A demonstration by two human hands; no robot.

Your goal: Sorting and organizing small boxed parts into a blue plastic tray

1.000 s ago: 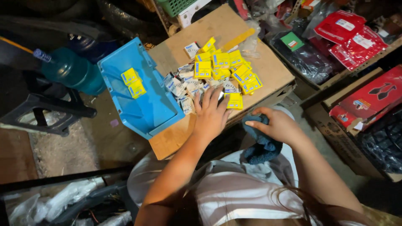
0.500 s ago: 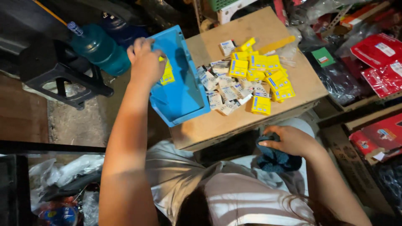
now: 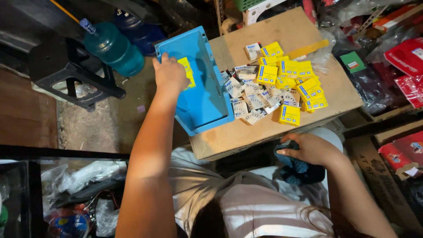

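A blue plastic bin [image 3: 207, 97] rests tilted at the left edge of a wooden board [image 3: 291, 39]. My left hand [image 3: 169, 75] reaches into the bin, its fingers on small yellow boxes [image 3: 188, 72] lying inside. A heap of yellow boxes [image 3: 291, 81] and small white-grey boxes [image 3: 251, 99] covers the middle of the board, right of the bin. My right hand [image 3: 310, 150] is below the board's near edge, resting on a dark blue cloth [image 3: 299, 169] in my lap.
A teal water jug [image 3: 112, 48] and a black stool [image 3: 66, 70] stand on the floor at left. Red packages [image 3: 405, 57] and a green-labelled bag [image 3: 352, 61] crowd the right side. Plastic bags [image 3: 88, 176] lie at lower left.
My left hand has gone from the heap of boxes on the board over to the blue bin and now lies inside it. My right hand stays on the cloth.
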